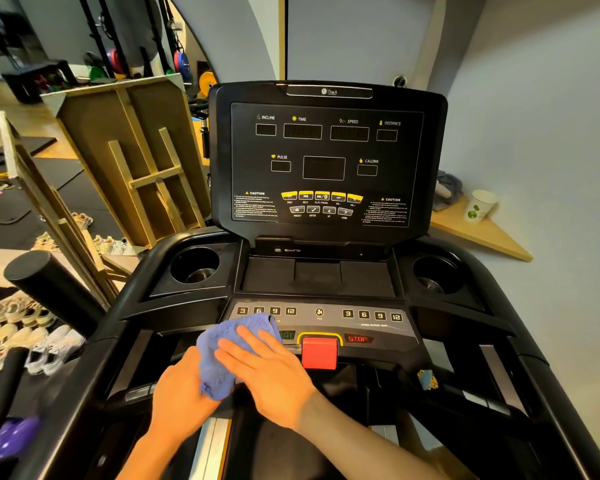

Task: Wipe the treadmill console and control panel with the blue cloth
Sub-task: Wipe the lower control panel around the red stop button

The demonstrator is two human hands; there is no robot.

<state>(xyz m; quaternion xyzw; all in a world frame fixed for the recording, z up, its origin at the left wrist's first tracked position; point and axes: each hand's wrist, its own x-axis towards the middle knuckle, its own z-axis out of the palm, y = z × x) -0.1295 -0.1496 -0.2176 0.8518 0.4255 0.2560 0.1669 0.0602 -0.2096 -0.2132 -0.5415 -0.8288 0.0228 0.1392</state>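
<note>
Both forearms bare, apparently no sleeves, rings or watch.

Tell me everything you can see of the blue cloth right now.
The blue cloth is a fuzzy, terry-looking rag, bunched and folded, lying on the left part of the lower control panel beside the red stop button. The right hand presses flat on it; the left hand grips its lower edge.

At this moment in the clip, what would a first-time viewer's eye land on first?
Probably the blue cloth at the bottom centre, pressed on the left part of the control panel by the flat right hand, while the left hand grips its lower edge. Just right of it sits the red stop button, and above rises the dark, unlit console.
</note>
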